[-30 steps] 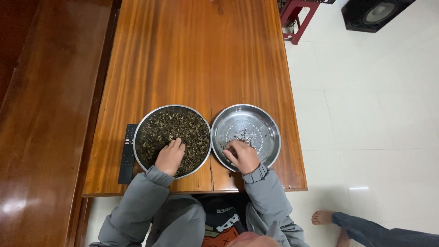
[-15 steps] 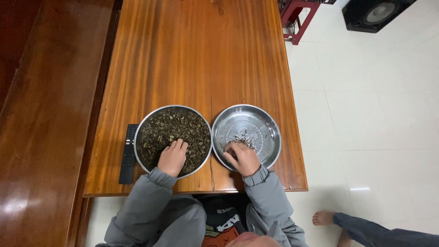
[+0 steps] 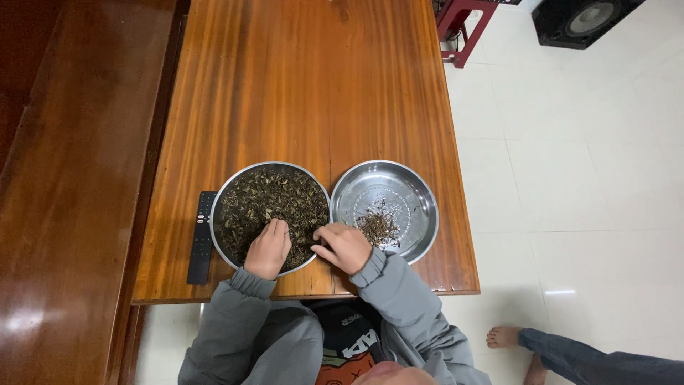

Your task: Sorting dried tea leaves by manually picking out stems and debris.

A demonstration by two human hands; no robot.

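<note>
Two round metal bowls stand side by side near the front edge of a wooden table [image 3: 306,85]. The left bowl [image 3: 229,187] is full of dark dried leaves [image 3: 267,199]. The right bowl [image 3: 420,196] holds only a small pile of dried bits [image 3: 375,225]. My left hand [image 3: 268,249] rests in the leaves at the near side of the left bowl, fingers curled into them. My right hand [image 3: 344,246] hovers over the gap between the two bowls, its fingertips pinched and pointing left at the rim of the left bowl. What the fingers hold is too small to see.
A black remote control [image 3: 201,236] lies left of the left bowl. A dark wooden bench [image 3: 64,178] runs along the table's left side. On the white tiled floor to the right are another person's bare foot and trouser leg [image 3: 563,349], a red stool [image 3: 463,21] and a black speaker [image 3: 581,20].
My right hand has moved left, from inside the right bowl to the gap beside the left bowl. The small pile in the right bowl now shows. My left hand stays in the leaves.
</note>
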